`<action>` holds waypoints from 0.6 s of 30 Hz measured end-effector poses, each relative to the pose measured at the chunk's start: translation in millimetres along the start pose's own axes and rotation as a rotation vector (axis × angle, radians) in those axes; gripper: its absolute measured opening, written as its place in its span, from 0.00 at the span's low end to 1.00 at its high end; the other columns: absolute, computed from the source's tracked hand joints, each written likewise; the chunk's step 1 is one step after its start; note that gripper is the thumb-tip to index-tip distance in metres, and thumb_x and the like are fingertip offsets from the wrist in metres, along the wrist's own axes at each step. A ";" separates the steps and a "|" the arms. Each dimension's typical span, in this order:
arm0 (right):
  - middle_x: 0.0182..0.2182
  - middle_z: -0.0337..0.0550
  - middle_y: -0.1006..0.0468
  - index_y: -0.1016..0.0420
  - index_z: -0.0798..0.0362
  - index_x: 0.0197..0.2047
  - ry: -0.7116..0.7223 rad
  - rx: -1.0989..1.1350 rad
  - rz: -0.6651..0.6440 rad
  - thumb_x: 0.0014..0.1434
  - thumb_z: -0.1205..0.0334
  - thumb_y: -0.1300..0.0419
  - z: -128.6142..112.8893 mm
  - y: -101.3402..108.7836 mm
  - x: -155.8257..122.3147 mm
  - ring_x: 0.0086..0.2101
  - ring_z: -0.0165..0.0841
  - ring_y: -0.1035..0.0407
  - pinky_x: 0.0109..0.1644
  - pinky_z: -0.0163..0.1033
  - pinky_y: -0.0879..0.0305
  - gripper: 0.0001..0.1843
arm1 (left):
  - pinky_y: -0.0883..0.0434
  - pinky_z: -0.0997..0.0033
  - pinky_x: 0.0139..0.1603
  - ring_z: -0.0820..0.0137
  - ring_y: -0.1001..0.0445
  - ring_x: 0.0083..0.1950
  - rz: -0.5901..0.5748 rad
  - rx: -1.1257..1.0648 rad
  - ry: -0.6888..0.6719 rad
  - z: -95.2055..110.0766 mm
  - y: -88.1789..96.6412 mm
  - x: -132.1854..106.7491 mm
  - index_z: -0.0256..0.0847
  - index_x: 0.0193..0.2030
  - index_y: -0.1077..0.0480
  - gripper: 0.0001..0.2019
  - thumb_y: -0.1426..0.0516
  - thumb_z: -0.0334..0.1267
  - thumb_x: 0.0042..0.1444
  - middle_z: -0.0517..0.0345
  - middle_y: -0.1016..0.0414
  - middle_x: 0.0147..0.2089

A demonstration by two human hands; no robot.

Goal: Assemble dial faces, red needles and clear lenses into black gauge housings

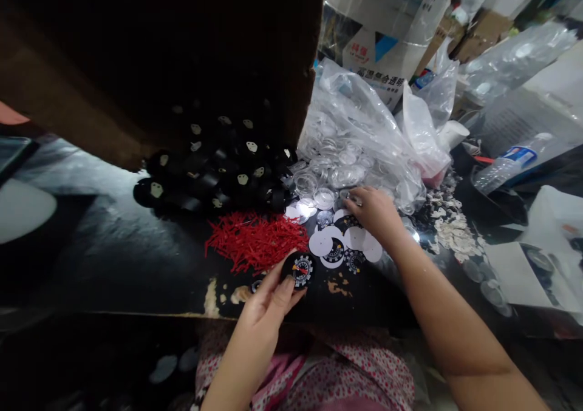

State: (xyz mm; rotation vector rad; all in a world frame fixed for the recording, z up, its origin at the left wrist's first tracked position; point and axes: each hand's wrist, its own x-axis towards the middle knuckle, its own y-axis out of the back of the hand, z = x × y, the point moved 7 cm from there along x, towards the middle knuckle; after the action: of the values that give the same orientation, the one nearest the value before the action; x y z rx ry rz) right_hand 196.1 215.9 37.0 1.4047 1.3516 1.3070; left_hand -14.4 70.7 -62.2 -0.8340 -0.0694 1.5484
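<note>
Head camera view: at far left, a brown carton [77, 119] turns its dark mouth toward you over the black bench [122, 253], with black round pieces [204, 186] bearing pale patches heaped at its opening. Nearer, a pile of thin red sticks [255, 241] spreads across the bench. Your left hand [271, 298] grips a black dial [303, 271] between thumb and fingers at the near edge, its printed face and red pointer turned up, just right of the red pile. Beside it lie white discs [321, 244] and loose printed dials [355, 261], some overlapping. Farther off, clear round covers [325, 162] pile up beside a clear plastic bag [364, 98]. Your right hand [376, 213] reaches to their near edge, fingers bent; whether they pinch a cover, you cannot tell. At right are small pale pieces [449, 229], a plastic bottle [510, 167] and, nearer, a white box [519, 274].
</note>
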 end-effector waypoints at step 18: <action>0.31 0.42 0.24 0.27 0.52 0.35 0.131 0.548 -0.077 0.69 0.51 0.53 -97.3 4.3 -85.7 0.36 0.35 0.32 0.42 0.41 0.40 0.19 | 0.34 0.63 0.64 0.62 0.33 0.65 -0.193 0.127 -0.071 10.5 -28.5 -5.6 0.51 0.57 0.29 0.18 0.41 0.43 0.60 0.58 0.30 0.64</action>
State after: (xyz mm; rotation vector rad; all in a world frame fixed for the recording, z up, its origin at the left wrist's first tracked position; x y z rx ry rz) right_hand 109.6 119.5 44.6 1.6177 1.9334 1.0315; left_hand 3.6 75.5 -37.5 -0.6528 -0.0991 1.3851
